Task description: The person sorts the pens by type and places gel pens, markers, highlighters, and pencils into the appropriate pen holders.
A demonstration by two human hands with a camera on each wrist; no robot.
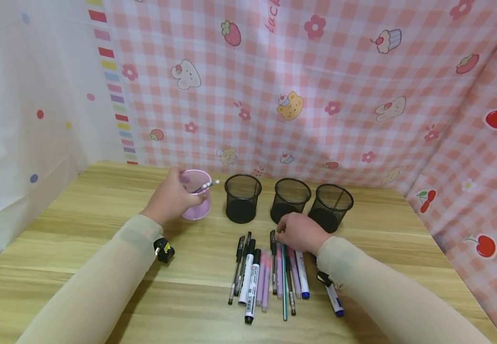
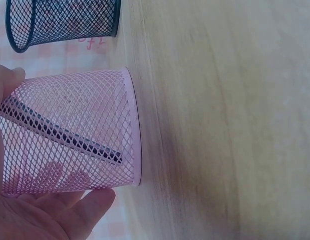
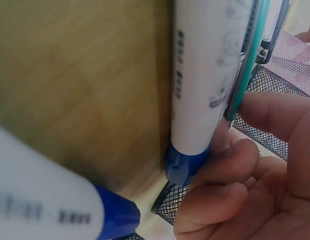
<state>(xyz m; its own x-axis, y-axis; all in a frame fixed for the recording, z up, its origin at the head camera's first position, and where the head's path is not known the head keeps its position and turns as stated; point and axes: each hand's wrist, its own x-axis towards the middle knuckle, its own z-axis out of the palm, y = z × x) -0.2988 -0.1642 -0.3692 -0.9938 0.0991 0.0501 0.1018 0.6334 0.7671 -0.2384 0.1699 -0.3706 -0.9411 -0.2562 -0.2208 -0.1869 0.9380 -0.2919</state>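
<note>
Fingers of the left hand (image 1: pixel 173 198) grip a pink mesh cup (image 1: pixel 197 210) on the table (image 1: pixel 59 239), likely steadying it; the right hand (image 1: pixel 301 231) pinches a teal pencil (image 1: pixel 284 291) by its end, among pens (image 1: pixel 254 282) lying before 3 black cups (image 1: pixel 241 197).

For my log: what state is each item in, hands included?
Pink mesh pen cup: upright, part-filled
Black mesh pen cups: upright, seemingly empty
Teal pencil: lying
Black-capped markers: closed, lying
Blue-ended markers: lying
Pink pens: lying
Clear-barrelled black pens: lying
Left hand: gripping pink mesh pen cup
Right hand: seemingly pinching teal pencil
</note>
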